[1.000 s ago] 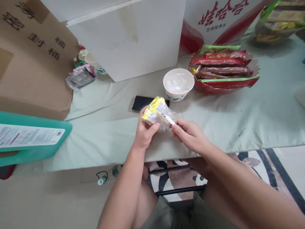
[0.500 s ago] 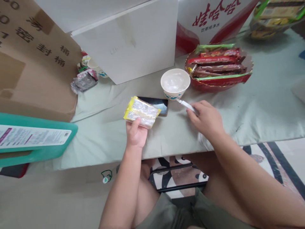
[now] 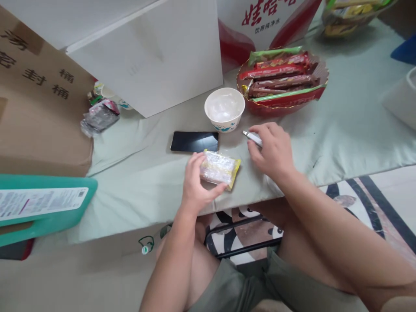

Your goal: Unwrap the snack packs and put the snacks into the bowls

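My left hand (image 3: 196, 184) is curled around a clear plastic snack packet (image 3: 218, 168) with yellow ends, fingers at its left side and thumb along its near edge. The packet is low over the table, just in front of a black phone (image 3: 195, 141). My right hand (image 3: 273, 149) holds a slim white utility knife (image 3: 253, 138), its short metal tip pointing left and away from me. Part of the knife is hidden under the fingers. Beyond the hands stands a white paper bowl (image 3: 224, 108) with blue-green print, with clear plastic inside.
A red scalloped bowl (image 3: 282, 109) of wrapped snack bars stands behind my right hand. White boxes (image 3: 146, 65) line the back. At left are a cardboard box (image 3: 45, 138), crumpled wrappers (image 3: 100, 117) and a green container (image 3: 74, 212). A second snack basket (image 3: 351, 19) is far right.
My left hand has turned the packet and brought it right and nearer to me, uncovering the phone. The knife in my right hand has dropped lower, its tip away from the paper bowl.
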Motion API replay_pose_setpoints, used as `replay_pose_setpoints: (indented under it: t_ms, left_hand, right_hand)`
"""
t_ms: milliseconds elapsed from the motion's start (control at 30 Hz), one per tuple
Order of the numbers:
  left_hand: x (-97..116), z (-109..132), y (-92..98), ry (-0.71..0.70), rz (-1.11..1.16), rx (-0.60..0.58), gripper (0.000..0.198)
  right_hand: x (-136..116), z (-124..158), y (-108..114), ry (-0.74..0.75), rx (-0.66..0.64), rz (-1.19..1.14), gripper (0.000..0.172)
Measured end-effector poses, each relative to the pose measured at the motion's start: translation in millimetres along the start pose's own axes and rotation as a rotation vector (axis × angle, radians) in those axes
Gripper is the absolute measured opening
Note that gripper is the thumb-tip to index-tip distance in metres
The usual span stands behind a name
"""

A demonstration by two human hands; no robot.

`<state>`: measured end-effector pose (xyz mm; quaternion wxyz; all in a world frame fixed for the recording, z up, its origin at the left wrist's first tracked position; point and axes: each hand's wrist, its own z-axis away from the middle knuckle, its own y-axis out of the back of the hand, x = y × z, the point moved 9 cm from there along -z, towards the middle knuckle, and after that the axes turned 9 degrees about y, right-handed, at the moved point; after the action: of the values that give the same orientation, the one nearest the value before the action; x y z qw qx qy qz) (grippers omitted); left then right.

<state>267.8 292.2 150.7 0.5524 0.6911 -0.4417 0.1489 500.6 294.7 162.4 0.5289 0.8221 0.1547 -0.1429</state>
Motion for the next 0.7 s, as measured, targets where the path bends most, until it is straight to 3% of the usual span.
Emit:
replay_pose_setpoints:
  t_ms: [33, 100, 167, 200, 300, 400, 467, 567, 700]
  left_hand:
    - [0.4, 0.0, -3.7, 0.021, -0.022, -0.049, 0.065]
    - [-1.2, -0.4, -4.7, 0.099, -0.004, -0.066, 0.040]
    - [-6.4, -1.9, 3.1, 0.192, 0.056, 0.012, 0.014]
    - [-11.7, -2.6, 8.6, 0.253, 0.095, 0.066, 0.010]
    - [-37.3, -1.1, 23.1, 0.499, 0.338, 0.230, 0.015]
    - [-62.3, 5.3, 21.1, 0.766, 0.749, 0.328, 0.025]
    - [-69.5, 8.5, 16.8, 0.894, 0.895, 0.354, 0.030]
    - [-71.5, 9.9, 17.9, 0.974, 0.918, 0.391, 0.028]
    - [-69.5, 7.6, 19.5, 0.967, 0.904, 0.404, 0.025]
  right_hand:
    - [-7.5, 0.1, -2.4, 0.056, -0.003, -0.050, 0.032]
    - [-22.4, 1.8, -6.6, 0.154, -0.015, -0.154, 0.028]
    - [-35.1, 5.0, -9.9, 0.218, -0.037, -0.245, 0.025]
    - [-40.5, 6.8, -11.7, 0.240, -0.053, -0.284, 0.023]
    - [-59.3, 13.8, -19.3, 0.336, -0.131, -0.401, 0.025]
    - [-74.9, 20.8, -27.5, 0.427, -0.195, -0.494, 0.046]
    - [-78.2, 22.9, -34.7, 0.429, -0.241, -0.529, 0.057]
    - [-76.5, 22.3, -42.9, 0.392, -0.295, -0.569, 0.045]
    - [-69.9, 17.5, -43.3, 0.356, -0.283, -0.589, 0.021]
